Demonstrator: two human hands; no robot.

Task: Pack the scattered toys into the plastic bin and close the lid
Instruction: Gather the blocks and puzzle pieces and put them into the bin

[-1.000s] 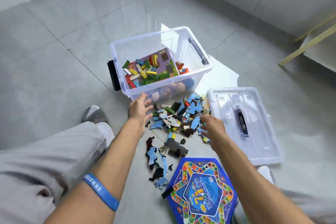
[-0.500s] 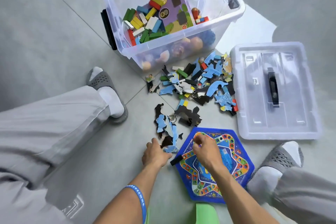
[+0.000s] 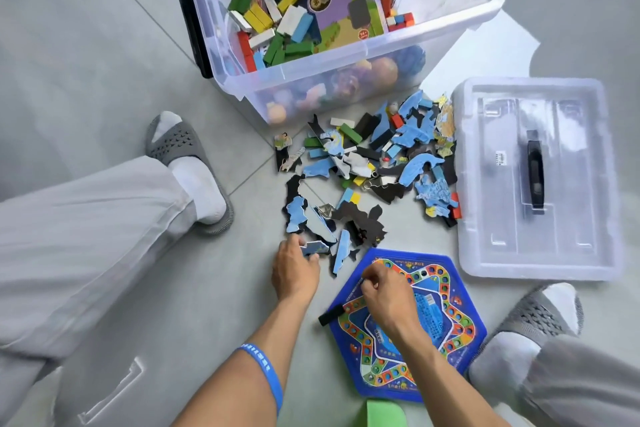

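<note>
Your left hand [image 3: 294, 272] pinches a flat blue puzzle piece [image 3: 316, 248] just left of the glossy hexagonal game board [image 3: 446, 333]; your right hand [image 3: 386, 295] curls on it, seemingly pinching something small. The clear plastic bin [image 3: 346, 55] stands beyond.

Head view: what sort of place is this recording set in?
Probably a room in a home: a grey tiled floor, the person's slippers and socks, and toys spread beside a clear plastic bin, such as puzzle pieces and a hexagonal game board.
</note>
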